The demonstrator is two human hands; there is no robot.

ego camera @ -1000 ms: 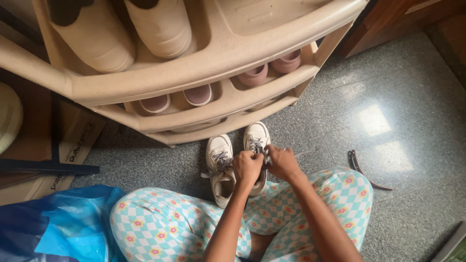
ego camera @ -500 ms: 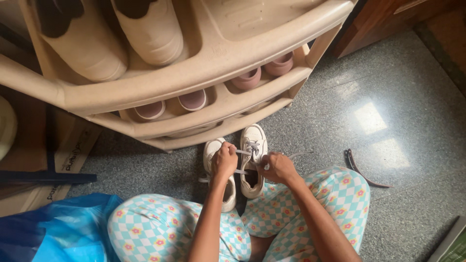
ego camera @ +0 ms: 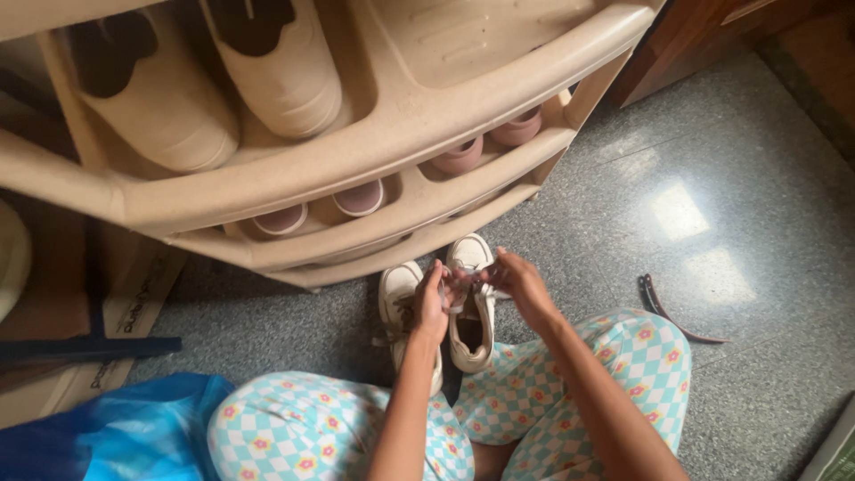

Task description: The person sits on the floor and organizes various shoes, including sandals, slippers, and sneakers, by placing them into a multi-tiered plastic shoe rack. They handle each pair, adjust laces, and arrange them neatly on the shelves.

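Speckled grey stone floor (ego camera: 712, 134), glare patch far right of hands. Beige plastic shoe rack (ego camera: 356, 151) just beyond the hands; pale shoes (ego camera: 223, 80) on upper tier, pinkish pairs (ego camera: 463, 156) lower down. Seated cross-legged in checked floral trousers (ego camera: 623, 365). Pair of white sneakers (ego camera: 469, 312) on floor directly under the hands, toes toward rack.

Left hand (ego camera: 431, 303) closed, fingertips pinching grey lace (ego camera: 459, 287) of the right-side sneaker. Right hand (ego camera: 525, 287) just beside, also pinched on lace, fingers curled. Hands close together, nearly touching above the tongue. Lace ends too small to trace.

Step judged: tying or tightening laces, knot mid-forming. Next move likely calls for crossing or looping the ends and drawing both hands apart evenly, shoe kept steady.

Brown strap (ego camera: 663, 312) on floor well right of right hand. Blue plastic bag (ego camera: 116, 428) left of left arm.
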